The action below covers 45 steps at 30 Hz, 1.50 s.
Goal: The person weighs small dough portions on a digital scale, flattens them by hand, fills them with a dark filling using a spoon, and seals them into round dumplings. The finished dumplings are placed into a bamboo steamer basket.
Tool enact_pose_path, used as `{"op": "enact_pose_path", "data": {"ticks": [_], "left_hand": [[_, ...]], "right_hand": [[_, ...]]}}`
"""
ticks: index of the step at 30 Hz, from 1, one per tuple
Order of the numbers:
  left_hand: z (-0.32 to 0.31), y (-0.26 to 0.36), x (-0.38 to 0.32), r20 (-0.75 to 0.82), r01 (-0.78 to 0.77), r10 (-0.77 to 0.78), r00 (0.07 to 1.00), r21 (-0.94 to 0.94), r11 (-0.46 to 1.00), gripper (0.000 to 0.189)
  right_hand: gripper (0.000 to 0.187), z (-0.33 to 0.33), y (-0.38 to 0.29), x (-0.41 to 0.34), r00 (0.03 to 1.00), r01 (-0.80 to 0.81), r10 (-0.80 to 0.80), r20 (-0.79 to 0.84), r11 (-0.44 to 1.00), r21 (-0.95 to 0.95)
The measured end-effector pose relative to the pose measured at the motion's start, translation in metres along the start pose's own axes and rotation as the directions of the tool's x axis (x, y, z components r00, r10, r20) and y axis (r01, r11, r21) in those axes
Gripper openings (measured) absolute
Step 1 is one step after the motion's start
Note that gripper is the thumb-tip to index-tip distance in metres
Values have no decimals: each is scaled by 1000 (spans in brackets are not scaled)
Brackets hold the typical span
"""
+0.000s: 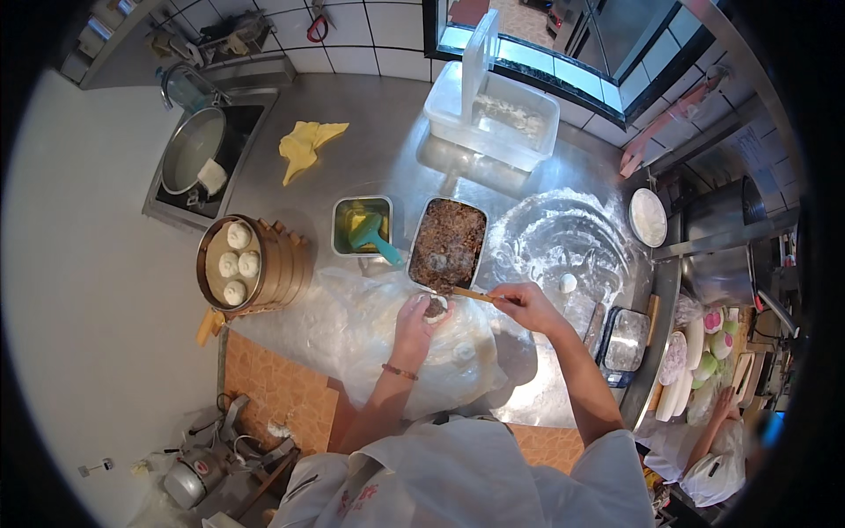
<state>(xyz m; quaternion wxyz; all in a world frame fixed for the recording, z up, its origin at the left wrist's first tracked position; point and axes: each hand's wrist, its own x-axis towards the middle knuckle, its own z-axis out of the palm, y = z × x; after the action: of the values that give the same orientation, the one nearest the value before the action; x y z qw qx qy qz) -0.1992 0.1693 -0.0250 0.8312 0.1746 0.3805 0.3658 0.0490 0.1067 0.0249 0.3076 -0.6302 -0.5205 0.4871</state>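
My left hand (420, 323) cups a round dough wrapper (436, 319) with dark filling in its middle. A flat wooden spatula (474, 294) is held by its end in my right hand (521, 305). Its tip, with filling on it, is at the near edge of a metal pan (414, 245) of brown minced filling (452, 237). Beneath my left hand lies a large dough mass (455, 363) under clear plastic sheeting. On the floured steel to the right sits a small dough ball (568, 283).
A bamboo steamer stack (280, 264) with several pleated buns (238, 234) stands left. Behind are a metal container (337, 228) with a teal-handled brush (376, 237), a yellow cloth (304, 148) and a plastic flour bin (488, 142). A floured scale (626, 340) stands right; a co-worker (713, 449) is farther right.
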Motion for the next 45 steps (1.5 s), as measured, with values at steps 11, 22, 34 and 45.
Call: {"op": "enact_pose_path", "data": {"ticks": [11,22,34,45], "left_hand": [[-3,-1,3,19,-10,11,1000,-51,999,27],[2,1,4,-31,26,-25,999,43,999,22],[-1,-1,3,9,42,-42,999,57,997,19],[-6,0,3,41,44,-48,998,77,996,25]], "right_hand": [[17,9,-10,-23,995,-68,66,-76,997,-31],[47,84,-35,-59,912,22,-298,-282,722,-691],[42,113,-44,-80,922,-77,-131,-363,858,-507],[32,97,-54,-79,918,-37,-98,-384,943,-331]]}}
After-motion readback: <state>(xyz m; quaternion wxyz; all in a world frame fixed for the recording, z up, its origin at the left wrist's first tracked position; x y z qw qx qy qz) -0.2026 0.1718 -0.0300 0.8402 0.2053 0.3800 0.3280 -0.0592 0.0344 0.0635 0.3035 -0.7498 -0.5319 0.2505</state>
